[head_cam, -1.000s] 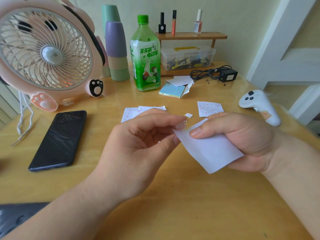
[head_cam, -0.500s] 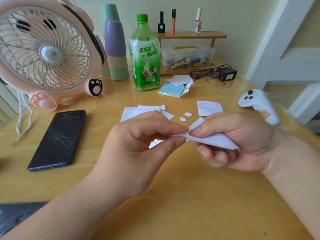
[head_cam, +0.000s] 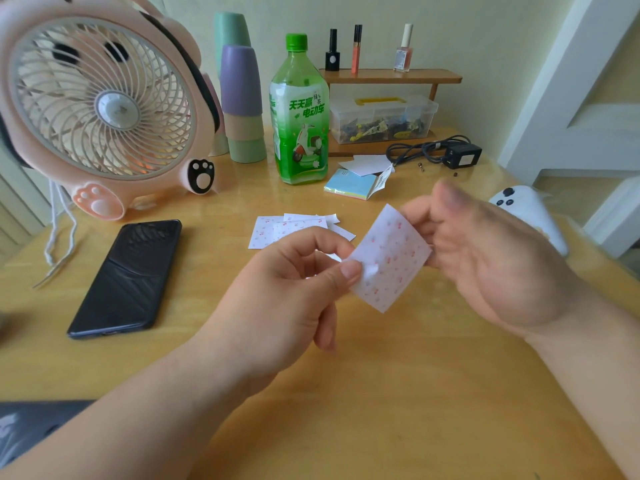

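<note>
A person holds a cherry-printed sticker sheet [head_cam: 391,258] above the table [head_cam: 381,393], printed face toward the camera. The left hand [head_cam: 287,289] pinches its near corner between thumb and forefinger, apparently to pick at a sticker. The blurred right hand [head_cam: 491,258] grips the opposite edge to steady it. Cut sheets [head_cam: 277,228] lie beyond, near a smartphone [head_cam: 128,278].

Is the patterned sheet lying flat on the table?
No, the left hand pinches the patterned sheet by one edge above the table, the right hand at its other edge.
</note>
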Motion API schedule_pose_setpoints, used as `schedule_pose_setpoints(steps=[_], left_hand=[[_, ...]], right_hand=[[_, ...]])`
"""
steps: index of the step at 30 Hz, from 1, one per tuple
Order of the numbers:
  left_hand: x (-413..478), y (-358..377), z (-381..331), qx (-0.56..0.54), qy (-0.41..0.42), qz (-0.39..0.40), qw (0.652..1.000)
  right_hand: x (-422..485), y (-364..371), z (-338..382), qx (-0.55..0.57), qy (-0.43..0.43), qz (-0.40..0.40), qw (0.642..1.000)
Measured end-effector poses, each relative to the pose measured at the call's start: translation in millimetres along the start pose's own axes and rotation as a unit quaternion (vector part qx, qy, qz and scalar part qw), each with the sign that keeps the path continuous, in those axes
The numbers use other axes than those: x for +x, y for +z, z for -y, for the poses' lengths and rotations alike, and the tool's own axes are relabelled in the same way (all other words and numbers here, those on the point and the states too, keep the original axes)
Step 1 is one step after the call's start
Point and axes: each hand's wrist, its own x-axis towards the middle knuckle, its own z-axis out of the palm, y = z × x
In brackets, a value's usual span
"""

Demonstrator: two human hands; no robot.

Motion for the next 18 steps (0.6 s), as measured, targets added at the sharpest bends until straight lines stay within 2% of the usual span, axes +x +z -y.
schedule_pose_setpoints(steps=[4,8,12,15,18], left_hand=[[-1.5,1.9,-0.2,-0.043,-0.033,0.023,0.998],[-1.2,2.8,4.2,-0.001,-0.015,-0.005,1.000],[-1.2,0.8,2.8,0.047,-0.009,-0.005,0.999],[-2.2,-1.3,1.5,0.078,-0.028,0.033,0.996],[-2.8,0.0,0.0,0.092,-0.014,0.010,0.996]], right_hand=[[-1.0,5.6,-0.8,-0.062,0.014,-0.034,0.997],[-2.6,6.1,2.9,-0.078,0.056,-0.042,0.994],[-3.7,5.2,6.3,-0.136,0.042,-0.073,0.987],[-4.5,5.6,7.2,-0.188,0.032,-0.058,0.980],[-4.1,2.7,7.9,-0.215,0.033,-0.031,0.976]])
